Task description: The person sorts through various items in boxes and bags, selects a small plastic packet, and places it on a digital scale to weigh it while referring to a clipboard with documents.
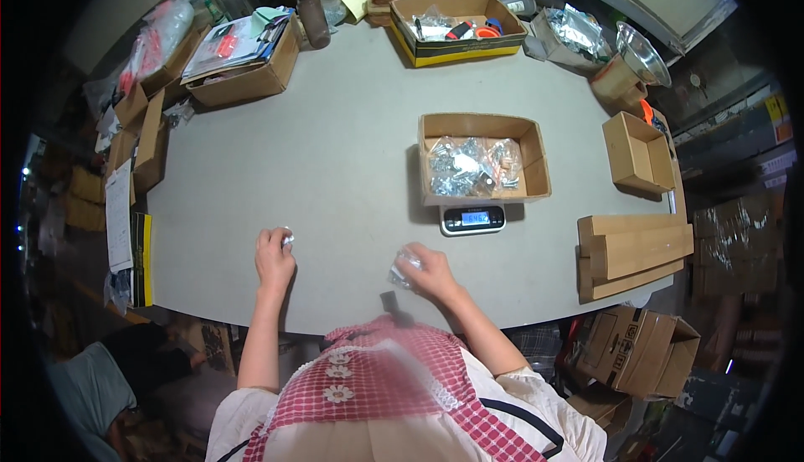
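My left hand (274, 261) rests near the table's front, left of centre, fingers closed on a small clear plastic bag (288, 237) that shows only in part. To the right, my right hand (430, 273) is closed on another clear plastic bag (397, 276); its contents are too small to tell. Beyond that hand stands a digital scale (473, 221) with a lit display. An open cardboard box (536, 165) sits on the scale. Inside lie several clear bags of metal hardware (461, 169).
At the back stands a box of tools (459, 53), with a dark bottle (312, 18) to its left. A carton of papers (243, 81) is at the far left. On the right are a small cardboard box (636, 156), folded cardboard (636, 252) and a metal bowl (641, 53).
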Demonstrator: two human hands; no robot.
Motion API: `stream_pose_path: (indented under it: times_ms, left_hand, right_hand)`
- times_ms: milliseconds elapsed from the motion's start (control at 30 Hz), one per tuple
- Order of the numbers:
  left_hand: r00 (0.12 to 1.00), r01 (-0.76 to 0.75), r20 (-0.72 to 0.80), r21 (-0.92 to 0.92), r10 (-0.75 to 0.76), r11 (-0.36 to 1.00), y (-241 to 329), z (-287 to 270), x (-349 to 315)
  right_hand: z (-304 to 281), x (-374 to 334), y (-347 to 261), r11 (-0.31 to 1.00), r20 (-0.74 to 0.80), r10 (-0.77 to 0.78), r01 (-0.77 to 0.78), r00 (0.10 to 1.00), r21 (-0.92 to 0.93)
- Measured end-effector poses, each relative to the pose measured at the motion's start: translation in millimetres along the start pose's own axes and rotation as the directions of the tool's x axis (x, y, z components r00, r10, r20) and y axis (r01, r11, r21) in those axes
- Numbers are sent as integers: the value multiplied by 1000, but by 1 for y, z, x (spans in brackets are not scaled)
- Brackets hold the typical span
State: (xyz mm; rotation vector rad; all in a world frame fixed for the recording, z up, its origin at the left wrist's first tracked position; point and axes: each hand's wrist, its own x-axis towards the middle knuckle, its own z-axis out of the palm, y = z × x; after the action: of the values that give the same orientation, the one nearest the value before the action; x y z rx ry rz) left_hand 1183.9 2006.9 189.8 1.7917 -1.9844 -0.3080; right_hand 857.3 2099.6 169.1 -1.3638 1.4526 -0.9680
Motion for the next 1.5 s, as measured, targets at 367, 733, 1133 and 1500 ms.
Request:
stream_pose_path:
  times_ms: [367, 733, 1133, 1500]
  left_hand:
    - [999, -41, 2, 19, 40, 999, -7, 8, 4]
    - [985, -104, -136, 11, 104, 995, -26, 7, -16]
    - [868, 245, -429, -72, -252, 967, -125, -54, -107]
    - [901, 151, -378, -185, -212, 971, -143, -55, -95]
  right_hand:
    - [-4, 2, -7, 988, 36, 131, -133, 991, 72]
    - [7, 4, 23, 997, -38, 31, -28, 999, 71]
    - [5, 3, 27, 978, 15, 46, -49, 999, 202]
    - [37, -2, -1, 928, -226, 151, -59, 962, 368]
